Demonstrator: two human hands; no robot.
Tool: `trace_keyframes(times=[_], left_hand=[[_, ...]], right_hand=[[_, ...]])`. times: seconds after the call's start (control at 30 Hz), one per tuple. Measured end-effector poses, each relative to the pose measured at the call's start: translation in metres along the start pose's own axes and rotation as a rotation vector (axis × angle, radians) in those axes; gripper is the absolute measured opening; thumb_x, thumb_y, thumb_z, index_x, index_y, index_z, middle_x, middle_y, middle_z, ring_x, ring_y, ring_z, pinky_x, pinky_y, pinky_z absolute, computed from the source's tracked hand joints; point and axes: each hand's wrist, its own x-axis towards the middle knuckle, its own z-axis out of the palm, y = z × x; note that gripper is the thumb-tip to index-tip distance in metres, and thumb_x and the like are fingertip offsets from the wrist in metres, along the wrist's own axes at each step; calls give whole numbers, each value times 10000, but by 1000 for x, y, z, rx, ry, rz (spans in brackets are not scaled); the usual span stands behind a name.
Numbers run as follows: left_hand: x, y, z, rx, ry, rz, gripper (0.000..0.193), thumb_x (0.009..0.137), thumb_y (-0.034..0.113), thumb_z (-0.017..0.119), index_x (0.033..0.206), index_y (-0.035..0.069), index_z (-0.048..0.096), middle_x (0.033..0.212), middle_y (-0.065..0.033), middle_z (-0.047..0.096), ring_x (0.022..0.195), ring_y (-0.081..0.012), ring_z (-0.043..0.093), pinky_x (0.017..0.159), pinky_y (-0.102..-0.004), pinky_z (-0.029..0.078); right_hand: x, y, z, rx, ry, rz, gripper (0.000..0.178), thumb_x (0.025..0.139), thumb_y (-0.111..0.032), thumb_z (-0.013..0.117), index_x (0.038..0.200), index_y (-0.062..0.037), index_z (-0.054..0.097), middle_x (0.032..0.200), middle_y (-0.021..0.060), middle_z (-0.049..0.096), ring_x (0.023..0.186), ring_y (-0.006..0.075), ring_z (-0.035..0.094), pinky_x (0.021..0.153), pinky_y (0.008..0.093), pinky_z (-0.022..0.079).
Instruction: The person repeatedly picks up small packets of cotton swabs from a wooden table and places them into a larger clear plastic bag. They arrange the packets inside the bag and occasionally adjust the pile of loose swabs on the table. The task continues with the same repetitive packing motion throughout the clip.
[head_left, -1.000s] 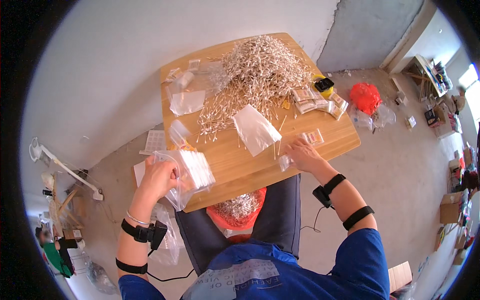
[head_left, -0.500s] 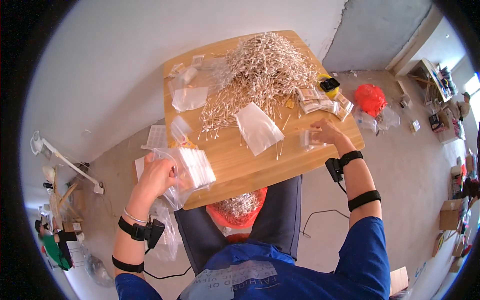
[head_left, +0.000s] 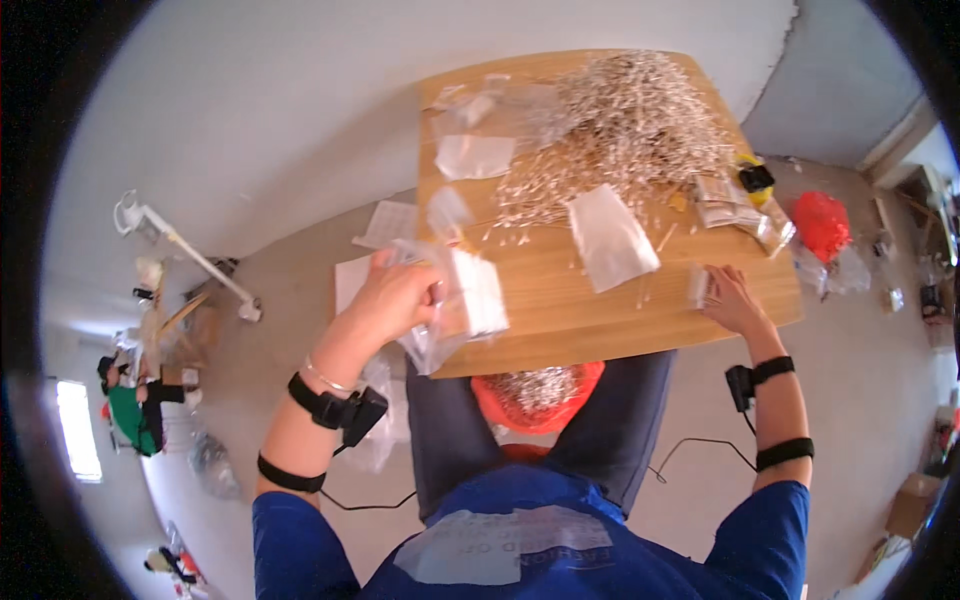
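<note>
Clear plastic bag, pinched by the left hand, could spill its boxy white stack if tipped (right hand: can't tell its grip).

this looks like a small, makeshift packing workshop. loose cotton swabs lie heaped on the table, with a clear bag of white packets at its near left corner. pale wall, plain grey floor and cardboard box fit that.
</note>
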Motion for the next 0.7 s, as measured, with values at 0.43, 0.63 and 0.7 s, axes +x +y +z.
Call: trace_keyframes(times=[0.43, 0.63, 0.7], left_hand=[[5, 3, 4, -6, 12, 7, 271, 621, 234, 807, 793, 102, 647, 671, -53, 616, 730, -244, 622, 1025, -506, 224], [-6, 6, -17, -53, 42, -27, 287, 638, 186, 817, 855, 102, 649, 768, -30, 627, 835, -198, 599, 983, -411, 358], [-21, 8, -13, -145, 338, -66, 289, 669, 147, 806, 894, 64, 645, 799, -60, 633, 791, -192, 597, 883, -353, 434]], right_hand=[[-38, -25, 68, -101, 365, 88, 761, 765, -181, 711, 1389, -8, 310, 1267, 149, 484, 1168, 353, 453, 941, 457, 414], [-34, -34, 76, -37, 402, 184, 692, 796, -209, 685, 1369, -17, 346, 1266, 150, 487, 1161, 366, 457, 939, 459, 404], [-32, -40, 72, 34, 415, 218, 672, 802, -217, 682, 1360, -21, 363, 1264, 152, 489, 1155, 364, 462, 945, 465, 397]])
